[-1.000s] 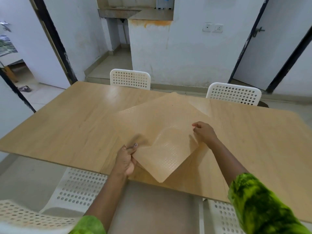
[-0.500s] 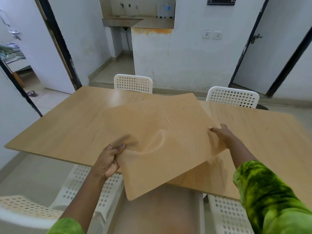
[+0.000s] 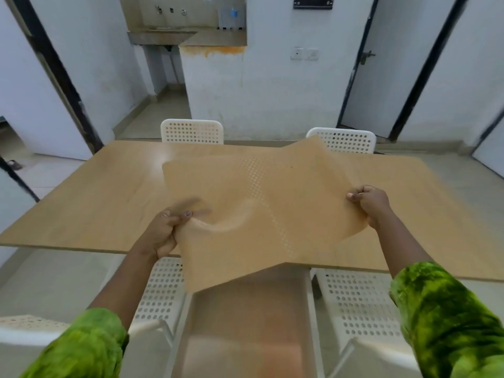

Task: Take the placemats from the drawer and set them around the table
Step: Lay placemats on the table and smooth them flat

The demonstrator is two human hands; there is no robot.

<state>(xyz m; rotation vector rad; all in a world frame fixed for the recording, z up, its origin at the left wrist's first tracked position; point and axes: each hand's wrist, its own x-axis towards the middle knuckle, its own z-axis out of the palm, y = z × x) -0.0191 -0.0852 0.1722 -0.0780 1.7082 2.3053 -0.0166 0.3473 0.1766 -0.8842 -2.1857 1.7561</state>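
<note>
Gripped between closed left hand and right hand: tan placemat, sagging above the worktop.

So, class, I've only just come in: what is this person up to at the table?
A person in green sleeves is holding a tan placemat with both hands over a wooden table. The left hand grips its near-left edge and the right hand its right edge. The mat is lifted and rippled, not lying flat, and its near corner hangs past the table's near edge. White perforated chairs stand around the table. No mat shows laid flat on the table.
</note>
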